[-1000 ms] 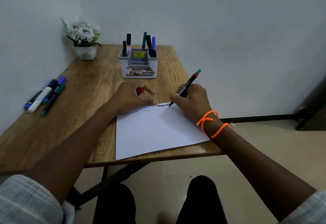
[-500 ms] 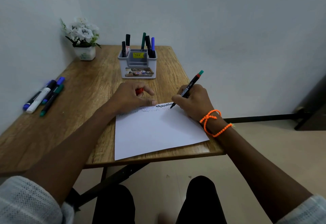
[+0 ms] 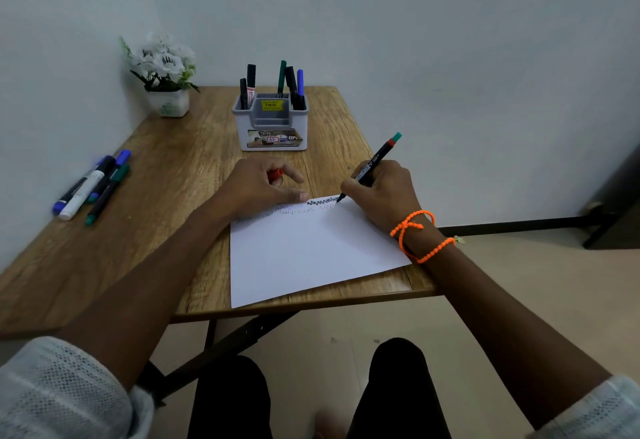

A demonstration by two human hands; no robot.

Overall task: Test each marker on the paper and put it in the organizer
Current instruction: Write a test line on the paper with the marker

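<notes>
there, wooden table point(image 3: 180, 175) against pale walls point(image 3: 415, 23)

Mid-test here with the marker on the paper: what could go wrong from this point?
1. The marker tip is scribbling right at the far edge of the paper, so a stroke may run off onto the table.
2. The paper's near corner reaches the table's front edge, and only the left hand steadies it; it might slip.
3. That hand also holds a red cap, which could drop and roll.
</notes>
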